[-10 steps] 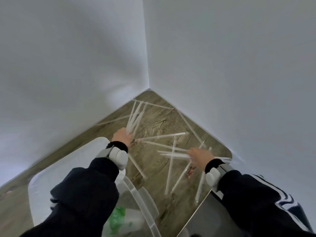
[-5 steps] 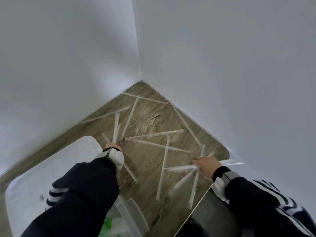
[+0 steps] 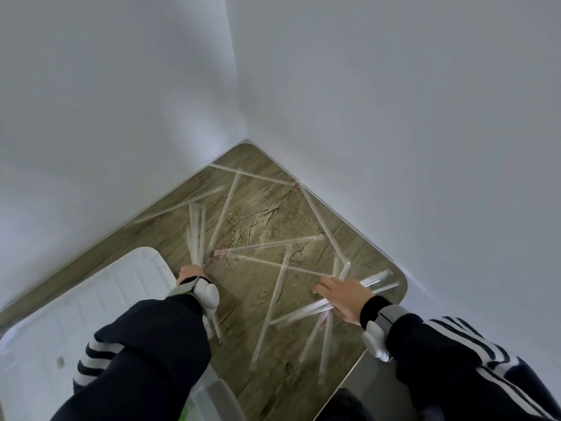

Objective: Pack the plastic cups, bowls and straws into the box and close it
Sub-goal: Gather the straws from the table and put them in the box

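Observation:
Several clear wrapped straws (image 3: pixel 274 296) lie scattered over the wood-grain table (image 3: pixel 261 220). My left hand (image 3: pixel 189 272) grips a bundle of straws (image 3: pixel 195 230) that points away toward the wall. My right hand (image 3: pixel 344 296) lies on a second bunch of straws (image 3: pixel 375 279) near the table's right corner, its fingers around them. The clear plastic box (image 3: pixel 212 396) shows at the bottom edge, mostly hidden by my left sleeve, with something green inside. Its white lid (image 3: pixel 91 302) lies to the left on the table.
Two white walls meet at the table's far corner (image 3: pixel 246 144). The table's right edge (image 3: pixel 358 367) drops to a grey floor. More straws rest along the far edges by the walls.
My left hand has come back into sight holding the straw bundle above the table. My right hand has pulled more straws together near the right corner. The camera has tilted slightly.

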The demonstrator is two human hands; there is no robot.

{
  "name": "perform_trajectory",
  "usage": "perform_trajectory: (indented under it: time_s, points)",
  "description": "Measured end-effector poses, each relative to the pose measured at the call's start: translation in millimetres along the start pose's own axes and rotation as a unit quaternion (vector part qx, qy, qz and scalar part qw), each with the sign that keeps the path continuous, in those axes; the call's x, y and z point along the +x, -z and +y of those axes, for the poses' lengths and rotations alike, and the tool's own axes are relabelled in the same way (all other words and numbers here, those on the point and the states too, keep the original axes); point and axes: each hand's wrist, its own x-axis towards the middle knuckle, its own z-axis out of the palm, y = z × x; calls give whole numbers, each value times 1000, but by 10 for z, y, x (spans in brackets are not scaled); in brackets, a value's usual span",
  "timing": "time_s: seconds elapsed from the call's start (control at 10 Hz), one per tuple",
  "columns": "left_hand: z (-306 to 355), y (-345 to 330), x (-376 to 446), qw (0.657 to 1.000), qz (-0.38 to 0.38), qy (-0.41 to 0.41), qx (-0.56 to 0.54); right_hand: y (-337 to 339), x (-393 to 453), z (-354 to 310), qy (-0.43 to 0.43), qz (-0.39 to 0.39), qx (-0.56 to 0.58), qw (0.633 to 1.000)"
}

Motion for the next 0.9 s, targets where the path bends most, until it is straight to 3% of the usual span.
perform_trajectory:
  time_s: [0.2,0.4,0.6,0.7,0.9]
  points:
    - [60,76,-106,999,-36,14,19,124,107,-28,17,-15,-35,999]
    - [207,460,-214,999,33,30,14,438,193,-80,56,72,-64,994]
    - [109,654,-235,998,69,7,-1,534,760,-434,90,-10,-56,994]
    - [24,718,-261,997,58,-51,20,489,944,-631,94,-48,-84,991]
    - [124,721,-280,971,42,-235,2,477,784,-528,72,19,-84,994]
